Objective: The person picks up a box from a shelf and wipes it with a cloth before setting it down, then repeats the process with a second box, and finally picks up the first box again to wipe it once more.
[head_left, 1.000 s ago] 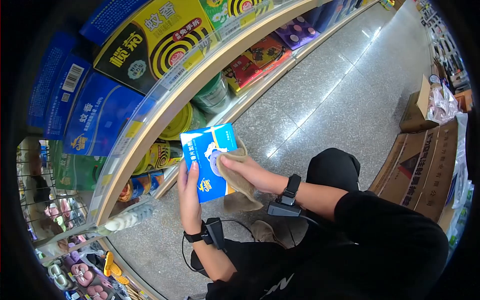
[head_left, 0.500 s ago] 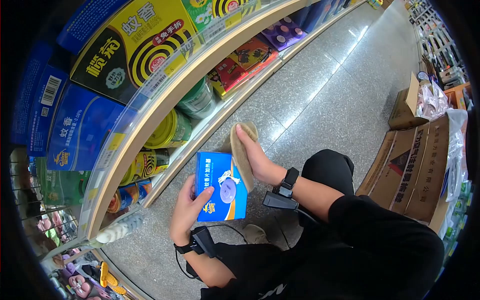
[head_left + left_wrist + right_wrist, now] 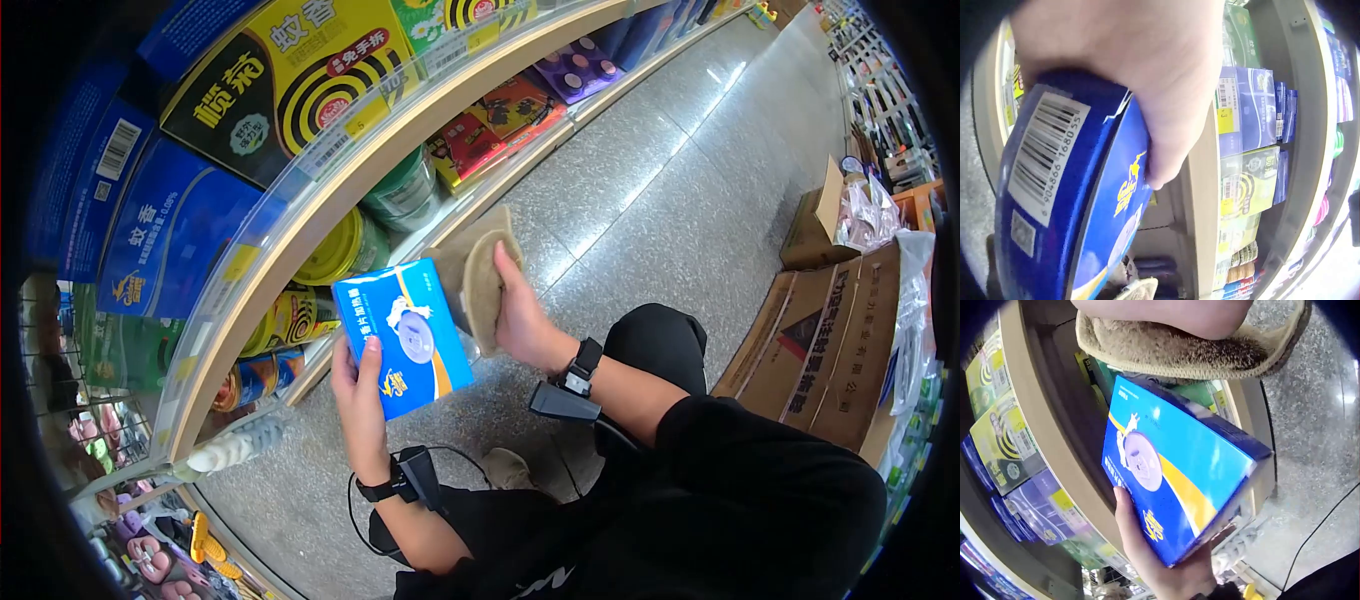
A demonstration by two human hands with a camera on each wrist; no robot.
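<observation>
My left hand (image 3: pixel 362 402) grips the lower left end of a blue mosquito-mat heater box (image 3: pixel 410 360), its thumb lying on the printed front. A pale purple round device and white cord are pictured there. The left wrist view shows the barcode side of the box (image 3: pixel 1035 181). My right hand (image 3: pixel 525 318) holds a folded brown fuzzy cloth (image 3: pixel 480 290), thumb on top, beside the upper right edge of the box. Seen from the right wrist, the hemmed cloth (image 3: pixel 1160 353) overlaps the space just above the box (image 3: pixel 1179 456).
To the left a curved shelf (image 3: pixel 300 190) bears mosquito-coil boxes (image 3: pixel 300 75), with green and yellow tubs (image 3: pixel 345 245) on the level below. Cardboard cartons (image 3: pixel 815 345) stand on the right. Grey floor (image 3: pixel 620 200) runs between, and slippers (image 3: pixel 150 560) lie at lower left.
The right hand and cloth have moved off the front of the box to its right side. In the last half second the box has shifted up and left and tilted.
</observation>
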